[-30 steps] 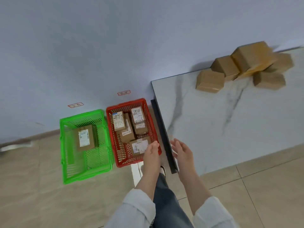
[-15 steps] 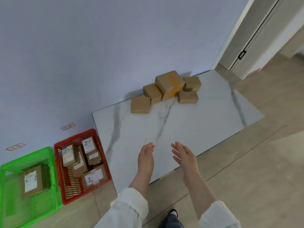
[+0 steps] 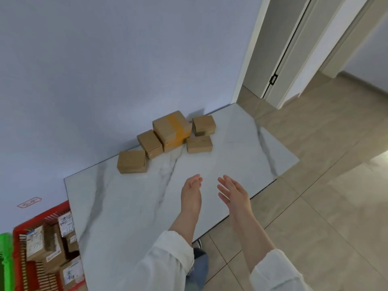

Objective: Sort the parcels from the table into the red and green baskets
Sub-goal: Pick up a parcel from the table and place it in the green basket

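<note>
White marble table [image 3: 231, 156] against blue wall [image 3: 105, 70], five parcels [image 3: 172, 131] clustered, tiled floor [image 3: 325, 196], both hands' fingers [image 3: 223, 185] released, empty

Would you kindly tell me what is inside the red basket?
Several labelled cardboard parcels fill the red basket; whatever lies beneath them is covered, and its near end is cropped.
</note>
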